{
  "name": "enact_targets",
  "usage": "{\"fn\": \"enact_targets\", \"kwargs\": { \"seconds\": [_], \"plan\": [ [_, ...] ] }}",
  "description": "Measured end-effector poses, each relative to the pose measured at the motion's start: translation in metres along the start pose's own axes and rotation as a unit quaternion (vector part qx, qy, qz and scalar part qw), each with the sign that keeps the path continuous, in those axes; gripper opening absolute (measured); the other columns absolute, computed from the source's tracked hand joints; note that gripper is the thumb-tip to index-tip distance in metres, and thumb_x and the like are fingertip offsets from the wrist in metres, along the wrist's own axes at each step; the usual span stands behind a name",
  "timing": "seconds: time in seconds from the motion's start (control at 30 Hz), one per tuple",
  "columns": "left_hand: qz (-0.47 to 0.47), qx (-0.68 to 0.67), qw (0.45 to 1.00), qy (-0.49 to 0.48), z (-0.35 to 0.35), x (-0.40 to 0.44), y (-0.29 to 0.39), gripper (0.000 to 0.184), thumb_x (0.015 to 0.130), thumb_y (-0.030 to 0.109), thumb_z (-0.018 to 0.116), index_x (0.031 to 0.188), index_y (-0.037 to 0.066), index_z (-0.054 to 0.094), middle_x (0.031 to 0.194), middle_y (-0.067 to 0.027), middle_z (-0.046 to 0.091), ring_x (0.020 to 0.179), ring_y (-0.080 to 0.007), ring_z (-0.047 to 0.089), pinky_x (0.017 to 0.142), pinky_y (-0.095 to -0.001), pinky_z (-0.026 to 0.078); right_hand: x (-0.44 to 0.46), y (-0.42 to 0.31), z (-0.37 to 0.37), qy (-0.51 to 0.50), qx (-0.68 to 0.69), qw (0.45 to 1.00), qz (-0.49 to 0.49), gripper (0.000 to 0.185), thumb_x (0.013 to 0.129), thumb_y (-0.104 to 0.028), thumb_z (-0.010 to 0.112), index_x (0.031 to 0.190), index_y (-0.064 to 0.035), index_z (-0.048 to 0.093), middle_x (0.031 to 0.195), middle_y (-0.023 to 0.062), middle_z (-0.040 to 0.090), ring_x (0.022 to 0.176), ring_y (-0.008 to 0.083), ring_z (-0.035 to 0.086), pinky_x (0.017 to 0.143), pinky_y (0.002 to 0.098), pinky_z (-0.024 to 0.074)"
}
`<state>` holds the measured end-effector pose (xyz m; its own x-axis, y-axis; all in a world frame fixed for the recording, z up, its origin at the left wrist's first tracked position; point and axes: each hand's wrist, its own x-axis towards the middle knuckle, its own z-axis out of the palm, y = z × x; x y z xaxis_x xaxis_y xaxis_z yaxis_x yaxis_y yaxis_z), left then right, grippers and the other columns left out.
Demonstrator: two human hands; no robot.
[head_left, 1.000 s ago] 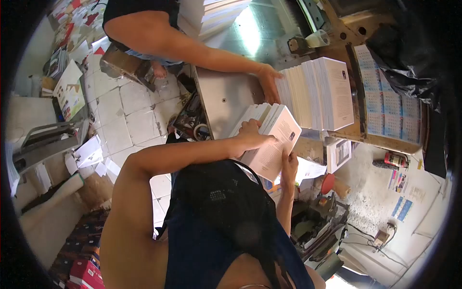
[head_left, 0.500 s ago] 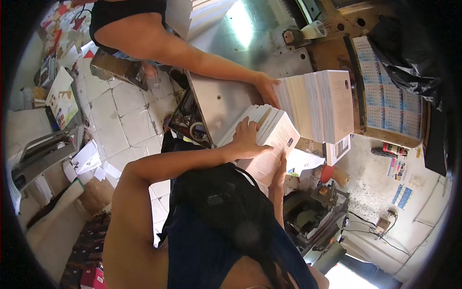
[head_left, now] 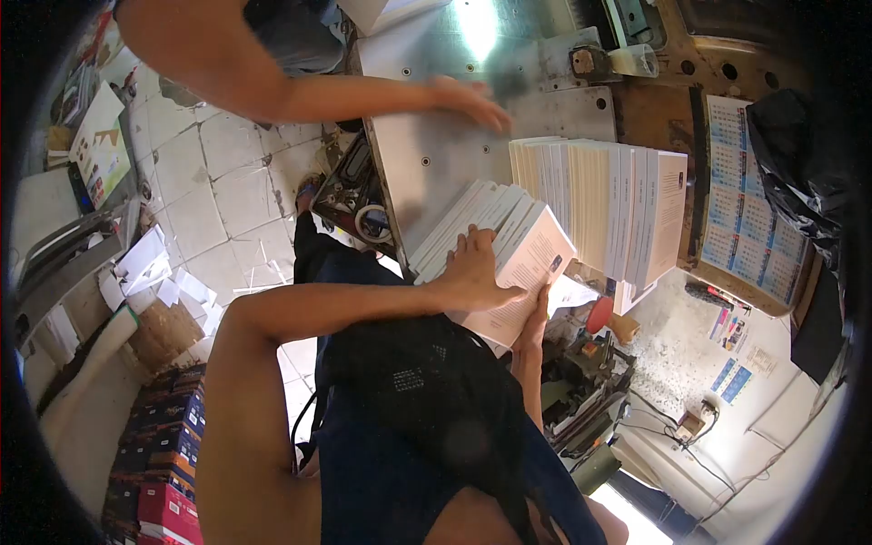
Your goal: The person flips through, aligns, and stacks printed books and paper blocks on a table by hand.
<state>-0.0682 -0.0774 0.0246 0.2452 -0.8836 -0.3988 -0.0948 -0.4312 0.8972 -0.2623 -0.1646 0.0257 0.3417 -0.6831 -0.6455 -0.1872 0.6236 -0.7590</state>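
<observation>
My left hand (head_left: 474, 272) lies across a tilted stack of white paperback books (head_left: 522, 272), its fingers over the spines and its thumb on the printed cover of the end book. At the near right edge of that same stack, my right hand (head_left: 534, 329) grips the end book's side, with some of its fingers hidden. Beside it a longer row of matching books (head_left: 627, 213) stands on the metal table (head_left: 404, 136). A co-worker's hand (head_left: 472, 104), blurred and open, is over the table, apart from the books.
A black plastic bag (head_left: 790, 173) hangs at the right by calendar sheets (head_left: 740, 209). Below the table's left edge is a tool tray (head_left: 363, 195). A red-topped stool-like object (head_left: 599, 314) and machinery (head_left: 590, 391) stand at the near right. Loose paper (head_left: 145, 263) litters the left.
The co-worker's hand has left the row of books and swung back over the table. My hands stay on the tilted stack. The whole view has shifted slightly.
</observation>
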Motion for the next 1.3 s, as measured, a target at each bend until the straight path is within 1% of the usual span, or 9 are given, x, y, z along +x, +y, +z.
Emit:
{"fn": "enact_targets", "kwargs": {
  "seconds": [0.07, 0.17, 0.47, 0.57, 0.67, 0.97, 1.07, 1.17, 1.3],
  "plan": [
    [-0.007, -0.005, 0.999, -0.034, -0.005, -0.001, 0.002, 0.105, 0.073, 0.053, 0.078, 0.134, -0.011, 0.022, 0.138, -0.0344, 0.028, 0.13, -0.0463, 0.033, 0.104, -0.0557, 0.033, 0.003, 0.001, -0.002, -0.002, -0.001, 1.0, -0.004, 0.07, 0.098, -0.06, 0.037, 0.146, -0.0093, 0.035, 0.137, 0.0126, 0.052, 0.121, 0.0263, 0.054, 0.099, 0.0393, 0.048],
    [0.016, 0.045, 0.999, 0.017, -0.003, -0.01, 0.003, 0.104, 0.074, 0.054, 0.078, 0.135, -0.01, 0.023, 0.135, -0.0315, 0.03, 0.128, -0.0453, 0.034, 0.104, -0.0546, 0.033, 0.002, 0.002, -0.002, -0.007, -0.003, 1.0, -0.019, 0.071, 0.098, -0.06, 0.038, 0.146, -0.0091, 0.036, 0.137, 0.0123, 0.052, 0.121, 0.0254, 0.054, 0.099, 0.0389, 0.0477],
    [0.056, -0.001, 0.997, 0.057, 0.002, -0.006, -0.009, 0.099, 0.072, 0.052, 0.079, 0.132, -0.009, 0.029, 0.138, -0.0329, 0.029, 0.13, -0.0464, 0.033, 0.106, -0.0553, 0.03, 0.001, -0.002, 0.003, -0.016, 0.006, 1.0, -0.019, 0.07, 0.097, -0.06, 0.041, 0.146, -0.0087, 0.036, 0.136, 0.0121, 0.053, 0.121, 0.0252, 0.055, 0.099, 0.0394, 0.0476],
    [0.037, 0.011, 0.992, 0.121, 0.008, -0.005, -0.013, 0.097, 0.071, 0.05, 0.081, 0.13, -0.009, 0.032, 0.132, -0.0302, 0.037, 0.122, -0.0433, 0.041, 0.1, -0.0531, 0.035, 0.01, 0.003, -0.008, -0.024, 0.013, 1.0, -0.014, 0.068, 0.099, -0.057, 0.04, 0.146, -0.0085, 0.035, 0.136, 0.0129, 0.053, 0.121, 0.0256, 0.055, 0.099, 0.0398, 0.0483],
    [-0.003, -0.066, 0.996, 0.064, -0.008, -0.007, -0.008, 0.096, 0.07, 0.049, 0.082, 0.129, -0.009, 0.034, 0.127, -0.0299, 0.043, 0.121, -0.0419, 0.044, 0.101, -0.0497, 0.037, 0.012, 0.004, -0.011, -0.029, 0.002, 0.999, -0.021, 0.066, 0.1, -0.054, 0.039, 0.147, -0.0081, 0.033, 0.137, 0.0139, 0.052, 0.121, 0.0264, 0.055, 0.099, 0.04, 0.0489],
    [0.063, -0.011, 0.994, 0.086, -0.012, -0.022, 0.001, 0.095, 0.069, 0.045, 0.083, 0.129, -0.011, 0.036, 0.121, -0.0279, 0.048, 0.117, -0.0391, 0.047, 0.101, -0.0442, 0.038, 0.011, -0.003, -0.003, -0.054, 0.027, 0.998, -0.02, 0.064, 0.102, -0.052, 0.035, 0.148, -0.0081, 0.032, 0.141, 0.014, 0.049, 0.125, 0.0278, 0.053, 0.102, 0.0403, 0.0463],
    [0.049, -0.067, 0.99, 0.116, -0.015, -0.019, 0.004, 0.104, 0.068, 0.048, 0.084, 0.132, -0.014, 0.031, 0.121, -0.0295, 0.048, 0.118, -0.0393, 0.049, 0.102, -0.043, 0.039, 0.018, 0.005, -0.014, -0.093, 0.071, 0.993, -0.008, 0.066, 0.101, -0.053, 0.036, 0.149, -0.0074, 0.032, 0.142, 0.0137, 0.049, 0.125, 0.0273, 0.052, 0.104, 0.04, 0.0449],
    [-0.039, -0.158, 0.977, 0.138, -0.016, -0.005, 0.004, 0.116, 0.065, 0.053, 0.085, 0.135, -0.017, 0.025, 0.123, -0.0323, 0.046, 0.119, -0.0401, 0.05, 0.104, -0.0422, 0.04, 0.017, 0.005, -0.016, -0.108, 0.068, 0.992, -0.008, 0.067, 0.101, -0.054, 0.037, 0.148, -0.0066, 0.033, 0.141, 0.0138, 0.049, 0.125, 0.0265, 0.052, 0.104, 0.0391, 0.0437],
    [-0.111, -0.069, 0.991, 0.025, -0.023, 0.013, 0.02, 0.124, 0.061, 0.069, 0.079, 0.136, -0.016, 0.028, 0.131, -0.0321, 0.04, 0.127, -0.0398, 0.042, 0.103, -0.0454, 0.039, 0.006, -0.005, -0.011, -0.044, 0.0, 0.999, -0.028, 0.07, 0.1, -0.055, 0.037, 0.147, -0.0025, 0.035, 0.141, 0.0131, 0.049, 0.126, 0.0246, 0.049, 0.106, 0.0348, 0.0398]
  ]
}}
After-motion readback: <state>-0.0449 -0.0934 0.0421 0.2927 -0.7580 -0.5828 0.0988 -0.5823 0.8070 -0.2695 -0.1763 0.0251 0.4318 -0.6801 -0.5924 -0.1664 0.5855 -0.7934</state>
